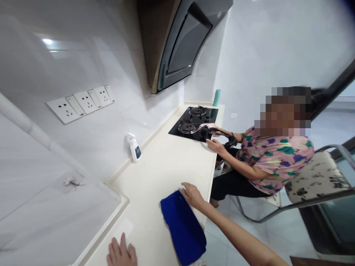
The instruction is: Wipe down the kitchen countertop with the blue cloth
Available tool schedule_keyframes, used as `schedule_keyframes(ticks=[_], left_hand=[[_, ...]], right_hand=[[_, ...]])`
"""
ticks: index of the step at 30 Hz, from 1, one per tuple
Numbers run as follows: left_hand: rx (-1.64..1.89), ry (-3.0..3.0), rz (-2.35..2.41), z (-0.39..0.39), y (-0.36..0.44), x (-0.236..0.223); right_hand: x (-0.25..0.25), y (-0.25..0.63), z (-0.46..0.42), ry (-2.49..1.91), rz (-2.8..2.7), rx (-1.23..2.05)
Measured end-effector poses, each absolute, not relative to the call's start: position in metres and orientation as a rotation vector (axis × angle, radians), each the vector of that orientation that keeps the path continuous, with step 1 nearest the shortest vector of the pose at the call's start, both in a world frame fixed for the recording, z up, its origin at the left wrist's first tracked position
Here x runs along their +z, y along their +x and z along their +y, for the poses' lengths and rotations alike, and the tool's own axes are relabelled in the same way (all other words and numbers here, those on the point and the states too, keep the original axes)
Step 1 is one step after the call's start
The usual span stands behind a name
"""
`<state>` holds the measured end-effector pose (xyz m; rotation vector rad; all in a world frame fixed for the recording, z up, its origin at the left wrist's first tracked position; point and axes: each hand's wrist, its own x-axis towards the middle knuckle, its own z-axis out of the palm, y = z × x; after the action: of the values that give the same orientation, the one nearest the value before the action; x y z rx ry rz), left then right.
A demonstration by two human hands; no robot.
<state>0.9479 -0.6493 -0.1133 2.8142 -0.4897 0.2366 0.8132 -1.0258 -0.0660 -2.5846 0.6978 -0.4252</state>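
Note:
A folded dark blue cloth [184, 229] lies on the cream countertop [155, 173], its lower end close to the front edge. My right hand [193, 196] rests at the cloth's upper right corner, fingers stretched out and nothing gripped; whether the thumb side touches the fabric I cannot tell. At the bottom of the view, my left hand [122, 254] is spread flat over the counter, left of the cloth, holding nothing. Just beyond its fingertips is a pale square patch [125, 228], too faint to identify.
A white spray bottle [135, 148] stands by the wall below the sockets [83, 104]. Further along are a black gas hob [181, 127], a teal bottle [217, 98] and a range hood [185, 40]. A seated person [277, 159] holds a black strapped object [222, 133] at the counter's edge.

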Motion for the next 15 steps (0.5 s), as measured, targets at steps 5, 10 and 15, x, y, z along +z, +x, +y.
schedule_keyframes(ticks=[5,10,15], left_hand=[[0.163,2.823,-0.442,-0.655,0.942,-0.098],[0.154,2.817,-0.428,-0.653,0.938,-0.096],[0.228,2.829,-0.409,-0.647,0.942,-0.110]], right_hand=[[-0.097,0.784,-0.941,-2.753,0.304,-0.552],[-0.110,0.774,-0.903,-2.858,0.380,-0.469],[-0.111,0.787,-0.921,-2.930,0.346,-0.528]])
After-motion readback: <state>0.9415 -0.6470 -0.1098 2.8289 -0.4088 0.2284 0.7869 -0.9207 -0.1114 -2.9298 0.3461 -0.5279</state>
